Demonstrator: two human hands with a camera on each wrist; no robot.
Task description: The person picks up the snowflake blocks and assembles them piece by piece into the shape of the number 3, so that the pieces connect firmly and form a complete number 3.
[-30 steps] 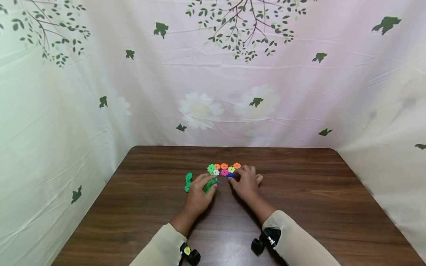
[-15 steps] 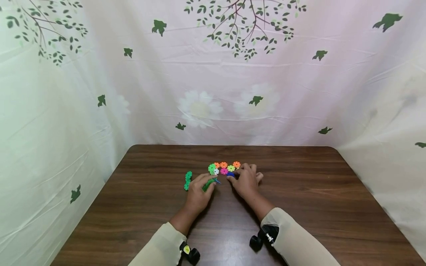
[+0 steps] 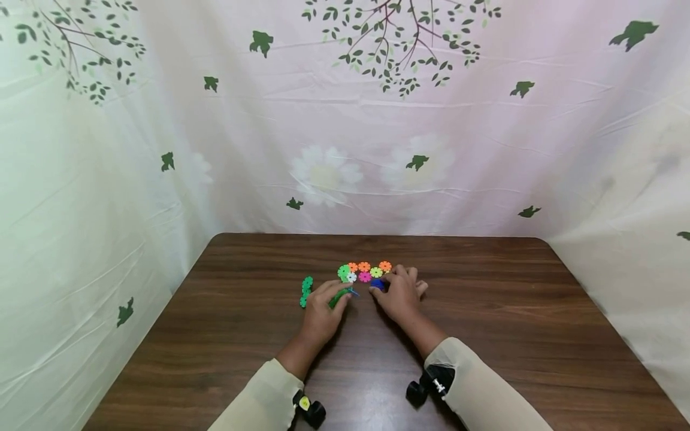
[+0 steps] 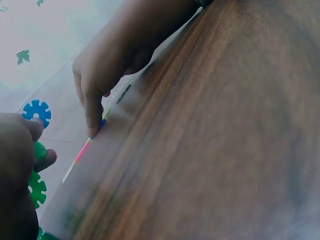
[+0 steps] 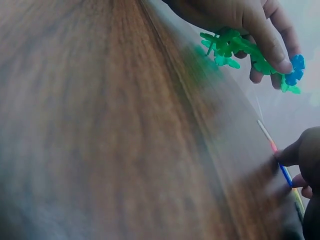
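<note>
My left hand (image 3: 321, 314) pinches a chain of green notched plastic discs (image 5: 256, 59) just above the table. A light-blue disc (image 5: 296, 70) is joined at the chain's end, near the fingertips. My right hand (image 3: 401, 297) rests low at the tabletop, its thumb and fingers around the edges of a dark-blue disc (image 3: 378, 284) lying flat. Just beyond the hands lie loose discs: a pink one (image 3: 365, 277), a yellow one (image 3: 375, 272), a white one (image 3: 351, 277), several orange ones (image 3: 364, 266) and a light-green one (image 3: 344, 272). Part of the green chain is hidden behind my left fingers.
A separate dark-green row of joined discs (image 3: 306, 291) lies left of my left hand. The brown wooden table (image 3: 485, 323) extends on all sides. A pale printed curtain (image 3: 463, 203) hangs behind its far edge and along both sides.
The green chain in my left hand has tilted slightly, with less showing below the fingers. My right hand stays at the dark-blue disc, which now shows a little more.
</note>
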